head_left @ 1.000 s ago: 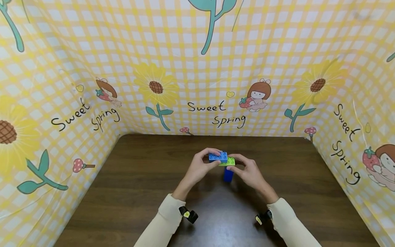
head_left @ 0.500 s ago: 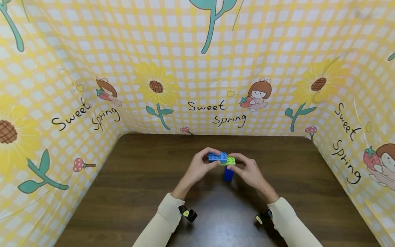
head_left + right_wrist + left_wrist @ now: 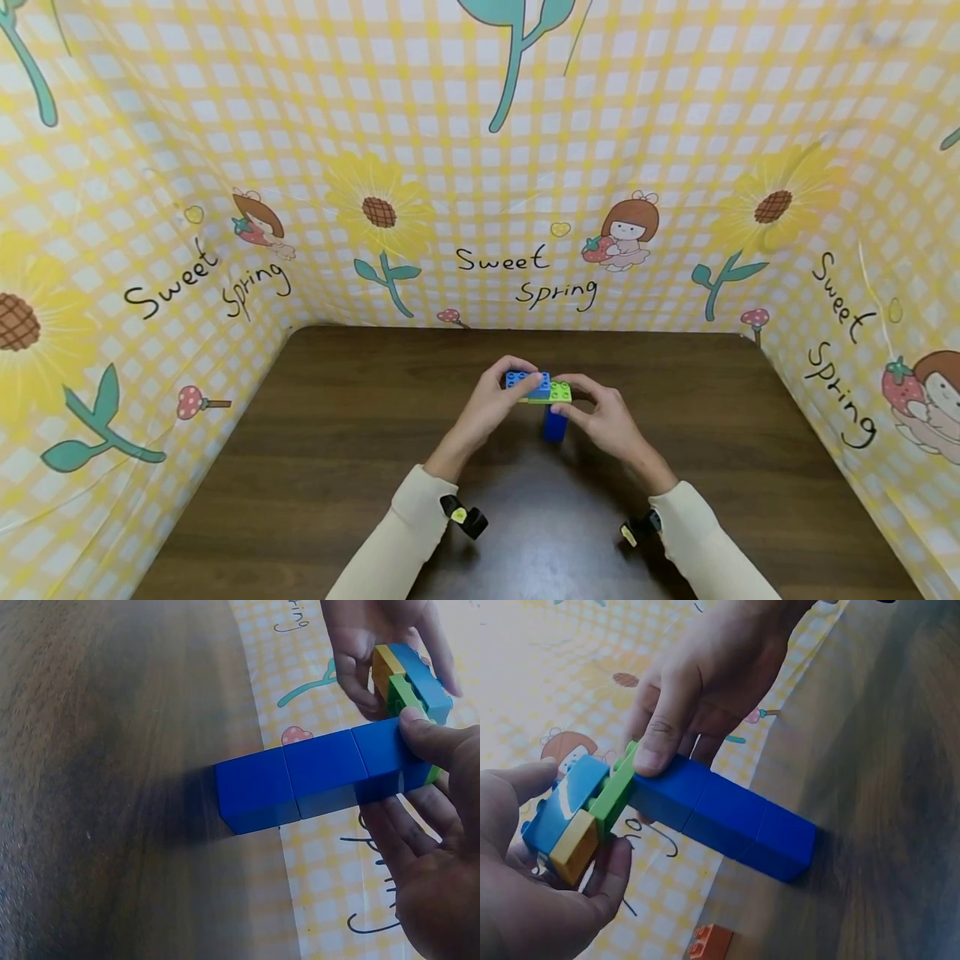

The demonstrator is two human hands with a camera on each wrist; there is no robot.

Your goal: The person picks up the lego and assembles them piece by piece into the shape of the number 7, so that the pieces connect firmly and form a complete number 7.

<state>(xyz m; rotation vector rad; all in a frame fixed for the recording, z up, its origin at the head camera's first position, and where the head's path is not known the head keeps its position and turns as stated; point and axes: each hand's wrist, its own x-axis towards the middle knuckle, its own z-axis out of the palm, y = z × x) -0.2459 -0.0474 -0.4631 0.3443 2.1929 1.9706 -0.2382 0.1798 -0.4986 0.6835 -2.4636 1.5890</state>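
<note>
Head: a brick tower [image 3: 555, 423] stands upright on our desk [image 3: 360, 467], between our left hand [image 3: 483, 410] and right hand [image 3: 609, 418].
Left wrist: our left hand pinches light-blue brick [image 3: 566, 805] and yellow brick [image 3: 575, 846].
Right wrist: our right hand grips its top, green brick [image 3: 403, 691] over three dark-blue blocks [image 3: 326, 771].

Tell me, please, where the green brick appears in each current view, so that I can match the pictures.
Head: right of centre and below the middle; the green brick sits atop the dark blue column.
Left wrist: left of centre; the green brick is at the column's upper-left end.
Right wrist: upper right; the green brick, partly hidden, is at the column's right end.
Shared landmark: the dark blue column.
</note>
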